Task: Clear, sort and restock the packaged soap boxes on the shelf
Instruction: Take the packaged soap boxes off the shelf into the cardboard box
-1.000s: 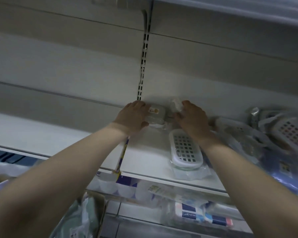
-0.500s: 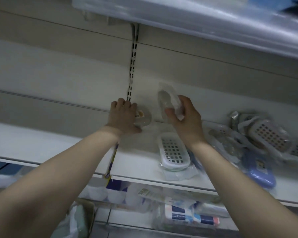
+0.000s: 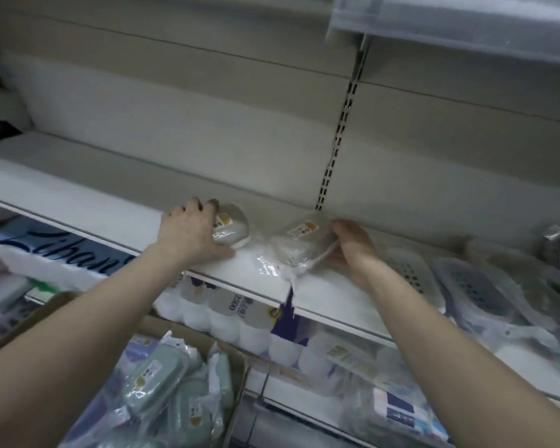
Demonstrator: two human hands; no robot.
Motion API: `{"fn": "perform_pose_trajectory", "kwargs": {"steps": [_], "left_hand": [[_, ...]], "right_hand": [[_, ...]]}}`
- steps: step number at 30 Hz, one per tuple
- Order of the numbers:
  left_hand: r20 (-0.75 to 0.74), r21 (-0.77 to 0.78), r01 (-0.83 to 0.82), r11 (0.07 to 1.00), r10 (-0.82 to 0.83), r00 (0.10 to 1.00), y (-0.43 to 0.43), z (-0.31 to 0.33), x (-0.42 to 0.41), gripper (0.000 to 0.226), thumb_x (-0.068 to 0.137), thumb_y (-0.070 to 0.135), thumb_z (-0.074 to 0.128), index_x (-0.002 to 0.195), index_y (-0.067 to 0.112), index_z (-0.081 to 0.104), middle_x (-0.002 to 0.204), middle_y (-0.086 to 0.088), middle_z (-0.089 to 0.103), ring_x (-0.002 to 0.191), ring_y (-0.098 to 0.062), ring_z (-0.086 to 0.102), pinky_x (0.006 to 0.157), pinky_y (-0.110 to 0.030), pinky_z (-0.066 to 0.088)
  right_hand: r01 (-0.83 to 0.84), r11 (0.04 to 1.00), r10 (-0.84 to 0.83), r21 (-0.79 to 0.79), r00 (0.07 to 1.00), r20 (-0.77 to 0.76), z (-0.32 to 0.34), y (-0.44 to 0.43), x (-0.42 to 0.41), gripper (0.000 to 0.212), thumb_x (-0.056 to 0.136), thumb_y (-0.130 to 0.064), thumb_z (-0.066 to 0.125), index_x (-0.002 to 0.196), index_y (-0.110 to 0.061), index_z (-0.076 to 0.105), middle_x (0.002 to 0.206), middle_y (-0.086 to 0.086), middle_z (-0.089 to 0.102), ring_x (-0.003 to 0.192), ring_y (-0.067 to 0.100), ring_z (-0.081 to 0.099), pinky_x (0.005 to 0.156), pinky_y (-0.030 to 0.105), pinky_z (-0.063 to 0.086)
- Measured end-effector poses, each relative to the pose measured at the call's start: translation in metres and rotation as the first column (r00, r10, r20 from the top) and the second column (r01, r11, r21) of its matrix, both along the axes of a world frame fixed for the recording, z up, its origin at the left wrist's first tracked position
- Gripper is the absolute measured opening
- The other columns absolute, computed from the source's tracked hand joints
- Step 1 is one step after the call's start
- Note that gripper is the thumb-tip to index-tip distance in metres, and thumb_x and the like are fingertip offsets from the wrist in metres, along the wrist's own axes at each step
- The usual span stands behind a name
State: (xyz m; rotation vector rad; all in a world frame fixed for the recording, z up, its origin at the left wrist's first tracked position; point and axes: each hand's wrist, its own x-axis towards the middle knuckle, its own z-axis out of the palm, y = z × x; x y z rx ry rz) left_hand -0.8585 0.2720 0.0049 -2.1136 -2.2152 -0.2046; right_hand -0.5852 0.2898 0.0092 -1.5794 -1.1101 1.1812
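Two pale grey soap boxes in clear plastic wrap lie on the white shelf. My left hand grips the left soap box, fingers curled over its near side. My right hand holds the right soap box by its right end, and that box rests tilted on the shelf near the front edge. Each box carries a small yellow label. More wrapped soap boxes, white and blue with slotted lids, lie further right on the same shelf.
A cardboard carton below left holds several mint-green wrapped soap boxes. Packs of toilet rolls fill the shelf underneath. An upper shelf edge overhangs at top right. A slotted upright runs down the back panel.
Both hands have shifted leftward along the shelf with their boxes. The right hand has brought its box down from the air onto the shelf. My view swung left and down, revealing the carton.
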Motion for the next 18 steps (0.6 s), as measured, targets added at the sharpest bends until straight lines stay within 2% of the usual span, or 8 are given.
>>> {"fn": "perform_pose_trajectory", "kwargs": {"steps": [3,5,7,9,12,14,16,18], "left_hand": [[0.006,-0.062,0.003,0.998,-0.002,1.0,-0.008,-0.003,-0.009,0.099,0.062,0.079,0.062,0.139,0.026,0.033,0.131,-0.01,0.048,0.117,-0.035,0.049,0.094,-0.046,0.041],[0.016,-0.08,0.011,0.997,-0.01,1.0,-0.01,-0.004,-0.012,0.095,0.067,0.081,0.056,0.141,0.027,0.032,0.133,-0.01,0.047,0.119,-0.036,0.047,0.095,-0.047,0.04],[0.037,-0.073,0.034,0.997,-0.032,0.999,-0.013,-0.006,-0.014,0.091,0.073,0.076,0.055,0.144,0.025,0.029,0.135,-0.011,0.047,0.119,-0.037,0.046,0.096,-0.048,0.041],[0.077,-0.046,0.048,0.998,-0.045,0.996,-0.019,-0.008,-0.018,0.091,0.074,0.07,0.059,0.145,0.024,0.029,0.133,-0.012,0.048,0.117,-0.037,0.047,0.095,-0.047,0.043],[0.125,0.021,0.035,0.999,-0.037,0.991,-0.036,-0.01,-0.032,0.093,0.071,0.067,0.065,0.146,0.022,0.031,0.131,-0.012,0.049,0.115,-0.037,0.048,0.094,-0.046,0.044],[0.151,0.092,0.008,0.996,-0.022,0.988,-0.051,-0.014,-0.05,0.095,0.068,0.068,0.069,0.144,0.021,0.034,0.13,-0.012,0.049,0.113,-0.038,0.049,0.095,-0.048,0.045],[0.211,0.176,-0.025,0.984,-0.013,0.977,-0.067,-0.019,-0.073,0.095,0.067,0.068,0.07,0.142,0.02,0.036,0.129,-0.013,0.049,0.111,-0.038,0.05,0.094,-0.048,0.045],[0.289,0.239,-0.064,0.969,-0.007,0.957,-0.085,-0.026,-0.099,0.096,0.067,0.07,0.069,0.142,0.019,0.036,0.128,-0.014,0.049,0.112,-0.038,0.05,0.094,-0.049,0.045]], "right_hand": [[-0.162,0.983,0.085,0.082,0.808,0.583,-0.004,0.003,-0.003,0.04,0.096,-0.021,0.055,0.135,-0.027,0.049,0.138,0.004,0.05,0.122,0.026,0.054,0.097,0.03,0.044],[-0.397,0.914,0.208,0.078,0.625,0.752,0.0,0.002,-0.007,0.06,0.09,-0.012,0.059,0.144,-0.03,0.041,0.15,0.001,0.038,0.138,0.025,0.039,0.107,0.028,0.035],[-0.61,0.787,0.341,-0.096,0.301,0.89,0.004,-0.001,-0.014,0.083,0.081,-0.021,0.073,0.149,-0.037,0.029,0.16,-0.004,0.02,0.149,0.026,0.015,0.117,0.037,0.024],[-0.641,0.722,0.391,-0.261,0.067,0.918,0.006,-0.002,-0.021,0.097,0.077,-0.034,0.079,0.152,-0.041,0.018,0.163,-0.01,0.006,0.151,0.026,-0.001,0.12,0.045,0.014],[-0.644,0.734,0.362,-0.215,0.103,0.927,0.006,-0.001,-0.031,0.087,0.073,-0.027,0.076,0.144,-0.039,0.027,0.16,-0.011,0.017,0.151,0.028,0.001,0.119,0.049,0.016],[-0.638,0.754,0.306,-0.154,0.134,0.943,0.008,-0.004,-0.038,0.08,0.065,-0.033,0.075,0.134,-0.035,0.035,0.148,-0.006,0.034,0.146,0.03,0.019,0.115,0.047,0.025],[-0.599,0.795,0.255,-0.097,0.185,0.949,0.012,-0.011,-0.05,0.083,0.056,-0.045,0.076,0.129,-0.027,0.04,0.132,0.004,0.043,0.128,0.032,0.043,0.106,0.044,0.036],[-0.56,0.828,0.182,0.01,0.287,0.941,0.016,-0.022,-0.067,0.084,0.058,-0.047,0.079,0.128,-0.02,0.041,0.125,0.01,0.045,0.112,0.034,0.052,0.099,0.043,0.043]]}}
